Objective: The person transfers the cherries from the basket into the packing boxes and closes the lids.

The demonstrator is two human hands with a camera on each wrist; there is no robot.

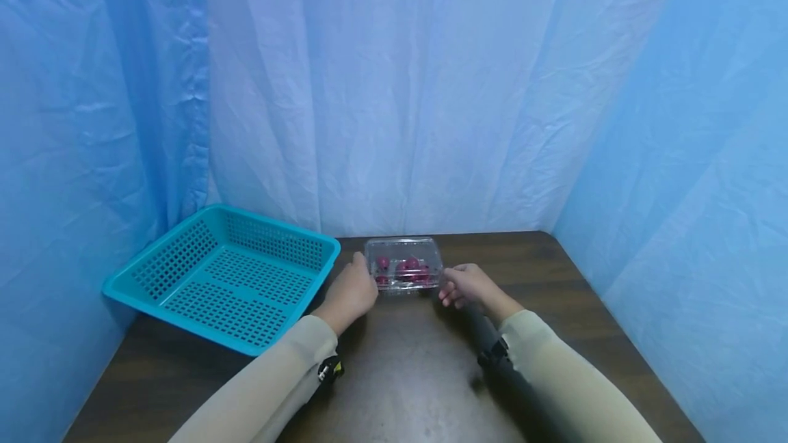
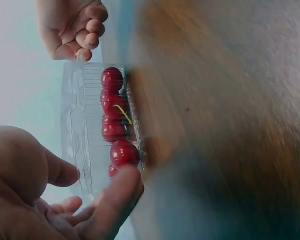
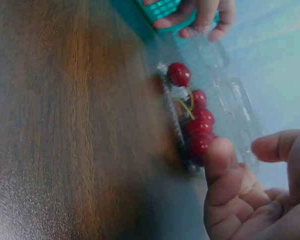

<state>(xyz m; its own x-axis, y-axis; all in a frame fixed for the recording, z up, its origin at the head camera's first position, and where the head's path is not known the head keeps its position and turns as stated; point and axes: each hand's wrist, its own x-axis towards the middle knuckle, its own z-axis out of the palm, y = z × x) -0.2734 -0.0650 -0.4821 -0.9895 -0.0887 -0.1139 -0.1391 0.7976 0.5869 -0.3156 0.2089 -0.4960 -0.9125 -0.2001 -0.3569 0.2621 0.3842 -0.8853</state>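
Observation:
A clear plastic clamshell box [image 1: 403, 251] with several red cherries [image 1: 411, 265] inside sits near the table's back edge. My left hand [image 1: 349, 292] grips its left end, with thumb and index finger at the rim in the left wrist view. At the right end, my right hand [image 1: 470, 287] pinches the rim between thumb and fingers, its other fingers curled. Yellow-green stems [image 3: 184, 107] show among the cherries [image 3: 200, 125] in the right wrist view. Whether the lid [image 2: 76, 125] is fully closed, I cannot tell.
A turquoise perforated plastic basket [image 1: 289, 224] stands on the left side of the dark wooden table [image 1: 406, 361], close to my left forearm. Pale blue curtains [image 1: 394, 87] hang behind the table and along both sides.

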